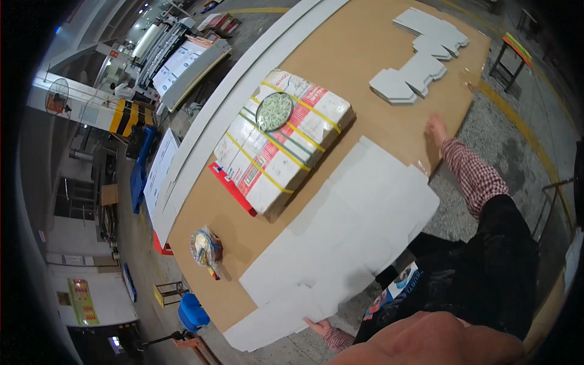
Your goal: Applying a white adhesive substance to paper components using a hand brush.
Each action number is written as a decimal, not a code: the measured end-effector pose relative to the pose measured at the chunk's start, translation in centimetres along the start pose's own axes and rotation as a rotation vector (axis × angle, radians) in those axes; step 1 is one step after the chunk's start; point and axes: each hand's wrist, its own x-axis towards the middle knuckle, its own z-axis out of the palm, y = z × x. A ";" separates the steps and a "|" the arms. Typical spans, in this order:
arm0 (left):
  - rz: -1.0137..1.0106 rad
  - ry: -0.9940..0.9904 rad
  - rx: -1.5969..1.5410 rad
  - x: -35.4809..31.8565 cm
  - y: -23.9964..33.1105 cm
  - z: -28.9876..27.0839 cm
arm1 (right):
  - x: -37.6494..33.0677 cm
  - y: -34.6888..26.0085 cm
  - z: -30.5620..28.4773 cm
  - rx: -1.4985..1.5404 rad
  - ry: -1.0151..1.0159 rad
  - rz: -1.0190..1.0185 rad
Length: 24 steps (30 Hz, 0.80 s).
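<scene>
My left hand (317,327) is at the near edge of a large flat white cardboard sheet (340,213), its fingers closed on the border. The sheet lies on a brown-topped table (340,48) and overhangs the front edge. My right hand (437,131) is over the table's edge near the sheet's far right corner, with nothing in it and its fingers loosely extended. Beyond that hand lie stacks of die-cut white cardboard pieces (407,79) with notched edges. Both forearms wear checkered sleeves.
A white carton (274,146) bound with yellow straps stands on the table, bearing a round dish (274,112). A plastic-wrapped tape roll (207,246) sits near the left end. Long white boards (201,128) line the far side. Stools (511,58) and a blue bin (193,313) stand on the floor.
</scene>
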 end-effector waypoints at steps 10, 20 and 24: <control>0.071 0.159 0.052 0.9 1.0 -1.2 | 12.3 -3.5 13.6 0.413 0.421 0.198; 0.046 0.037 -0.044 2.3 -0.4 -2.3 | 8.1 -5.7 15.0 -0.085 -0.339 0.009; -0.072 -0.112 -0.211 1.4 0.1 -1.2 | -9.0 0.4 10.7 -0.890 -0.711 -0.280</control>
